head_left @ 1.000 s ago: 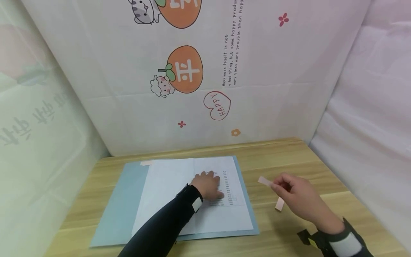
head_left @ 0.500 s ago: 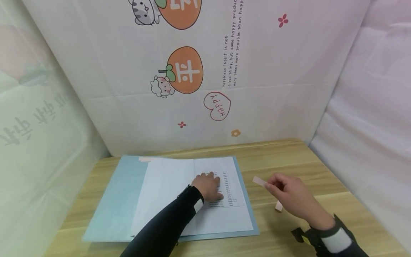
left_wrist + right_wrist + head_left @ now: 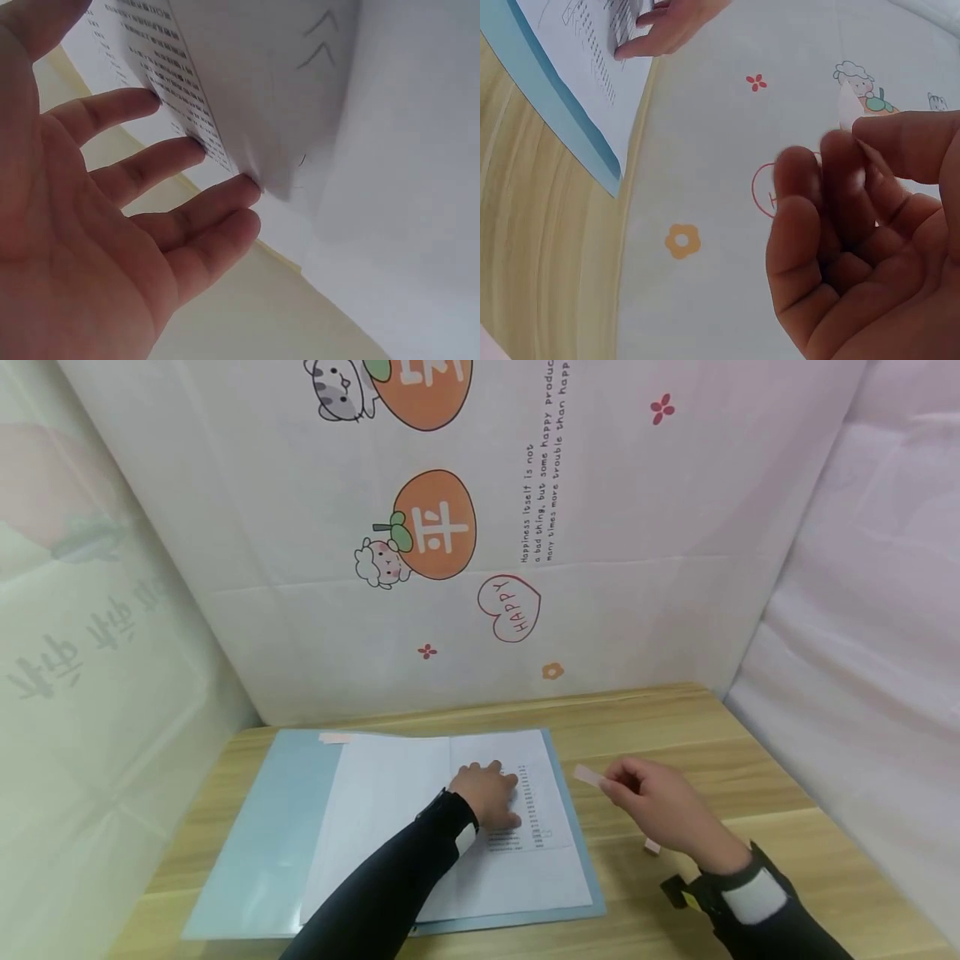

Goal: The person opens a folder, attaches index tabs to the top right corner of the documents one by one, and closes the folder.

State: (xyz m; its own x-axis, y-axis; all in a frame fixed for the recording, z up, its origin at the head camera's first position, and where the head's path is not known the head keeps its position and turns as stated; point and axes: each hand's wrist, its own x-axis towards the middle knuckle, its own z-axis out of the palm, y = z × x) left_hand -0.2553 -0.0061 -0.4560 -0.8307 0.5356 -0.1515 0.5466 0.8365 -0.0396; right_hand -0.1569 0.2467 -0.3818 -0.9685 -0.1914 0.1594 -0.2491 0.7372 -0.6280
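Note:
A blue folder [image 3: 247, 852] lies spread on the table with white printed pages [image 3: 382, 793] on it. My left hand [image 3: 486, 795] presses on the right-hand page with fingers spread; in the left wrist view the fingertips [image 3: 247, 187] touch the paper beside lines of print. To the right of the folder, my right hand [image 3: 660, 802] pinches a small pale pink paper strip [image 3: 588, 775] between thumb and forefinger, its free end pointing toward the folder. In the right wrist view the strip [image 3: 849, 105] shows above the thumb, partly hidden by the fingers.
Another pink strip [image 3: 335, 738] lies at the page's top edge on the folder. A small pink piece [image 3: 652, 846] lies on the wooden table [image 3: 637, 718] below the right hand. White printed cloth [image 3: 300, 635] hangs behind, with more at both sides.
My right hand has moved left toward the folder with the paper strip. The folder's left cover has shifted and settled flatter to the left. The left hand stays on the page.

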